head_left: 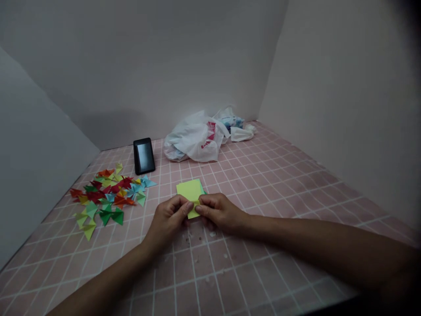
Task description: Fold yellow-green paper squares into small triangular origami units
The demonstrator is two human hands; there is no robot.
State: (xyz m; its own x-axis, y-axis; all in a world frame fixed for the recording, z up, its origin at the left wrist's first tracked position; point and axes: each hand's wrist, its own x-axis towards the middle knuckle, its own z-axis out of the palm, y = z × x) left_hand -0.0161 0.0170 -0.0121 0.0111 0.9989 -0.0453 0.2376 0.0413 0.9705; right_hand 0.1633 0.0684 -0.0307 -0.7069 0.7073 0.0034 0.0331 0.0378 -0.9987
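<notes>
Together, a person's left hand and right hand pinch a folded square of yellow-green paper between thumbs and curled fingers, a teal sheet peeking from behind it, just above a pink grid-lined surface. At ten o'clock, a heap of folded paper triangles in red, green, yellow and blue. At eleven, a black smartphone rests. At twelve, a white plastic bag sits slumped against a white wall.

Head-worn view, facing forward and down, close above tabletop
</notes>
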